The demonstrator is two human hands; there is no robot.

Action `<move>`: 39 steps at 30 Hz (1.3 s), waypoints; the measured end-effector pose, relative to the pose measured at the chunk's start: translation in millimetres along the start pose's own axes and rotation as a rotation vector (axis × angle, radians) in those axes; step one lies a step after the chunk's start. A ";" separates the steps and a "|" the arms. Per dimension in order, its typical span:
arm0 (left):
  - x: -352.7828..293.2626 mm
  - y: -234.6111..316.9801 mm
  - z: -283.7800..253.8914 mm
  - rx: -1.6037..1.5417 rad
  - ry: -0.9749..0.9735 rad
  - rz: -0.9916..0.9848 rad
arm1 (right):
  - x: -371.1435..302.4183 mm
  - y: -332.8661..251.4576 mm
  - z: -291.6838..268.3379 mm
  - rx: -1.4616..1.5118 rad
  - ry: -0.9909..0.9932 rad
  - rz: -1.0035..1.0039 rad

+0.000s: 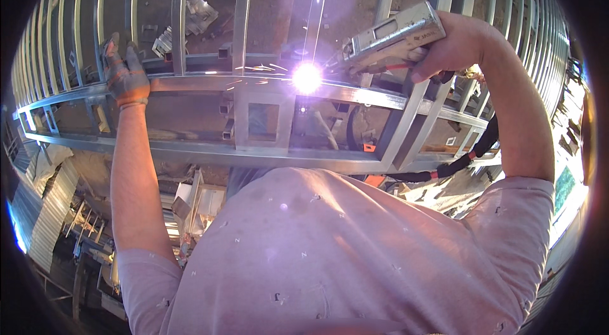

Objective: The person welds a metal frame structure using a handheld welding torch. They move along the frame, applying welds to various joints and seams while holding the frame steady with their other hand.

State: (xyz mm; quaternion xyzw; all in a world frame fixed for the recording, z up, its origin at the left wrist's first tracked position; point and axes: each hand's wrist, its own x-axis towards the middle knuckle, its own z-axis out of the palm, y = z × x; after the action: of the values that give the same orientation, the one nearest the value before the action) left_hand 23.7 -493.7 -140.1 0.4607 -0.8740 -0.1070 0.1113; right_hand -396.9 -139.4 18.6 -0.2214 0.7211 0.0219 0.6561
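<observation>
My bare right hand [460, 46] is wrapped round a boxy silver welding gun [396, 37], its nose pointing down and left. At its tip a blinding white-violet arc [307, 78] burns on the long rail of a metal tube frame [374, 97], and sparks fly left from it. The glare hides the exact spot being struck. Over on the left, my left hand [127, 78], in a grey and orange work glove, rests on the same rail with its fingers stretched out and apart, pointing away from me.
Rows of parallel metal bars [241, 12] run away from the rail. A square metal plate with a window [263, 145] sits inside the frame. A dark cable [453, 167] hangs at the right. Crumpled scrap [200, 15] lies on the ground beyond; corrugated sheet [47, 214] stands at left.
</observation>
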 end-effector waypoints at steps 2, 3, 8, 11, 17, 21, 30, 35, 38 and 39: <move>0.2 -0.4 1.1 -0.029 -0.011 -0.015 | 0.6 1.9 0.1 -0.005 0.007 0.011; 0.1 -0.8 1.2 -0.096 -0.036 -0.063 | 0.3 2.9 -0.4 0.018 -0.011 -0.004; -0.7 0.7 2.6 -0.010 0.039 0.011 | -0.7 5.0 -3.6 0.045 -0.036 -0.005; -0.8 2.3 1.2 -0.028 0.019 0.014 | -2.4 6.0 -4.3 0.038 -0.028 -0.010; 0.6 1.4 -1.2 -0.060 0.000 0.037 | -13.0 5.8 -7.5 0.038 0.045 0.020; 0.9 -1.2 0.5 -0.039 0.074 0.152 | -18.7 -1.6 -8.9 0.070 -0.001 0.026; 2.8 -0.5 -1.3 -0.089 0.092 0.210 | -13.1 -9.9 -2.3 -0.006 0.084 0.035; 2.1 0.4 0.0 -0.058 0.142 0.247 | -15.8 -13.0 -4.0 0.019 0.009 0.059; 0.6 -1.1 1.6 -0.038 0.096 0.171 | -18.4 -12.5 -5.2 0.057 -0.018 0.051; 0.1 -1.9 1.8 -0.035 0.068 0.127 | -19.1 -11.3 -6.0 0.075 -0.018 0.059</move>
State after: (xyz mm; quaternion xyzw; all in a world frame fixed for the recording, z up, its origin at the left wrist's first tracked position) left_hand 24.6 -494.7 -142.4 0.4057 -0.8952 -0.0991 0.1556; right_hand -397.8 -145.9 40.7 -0.1753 0.7218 0.0161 0.6693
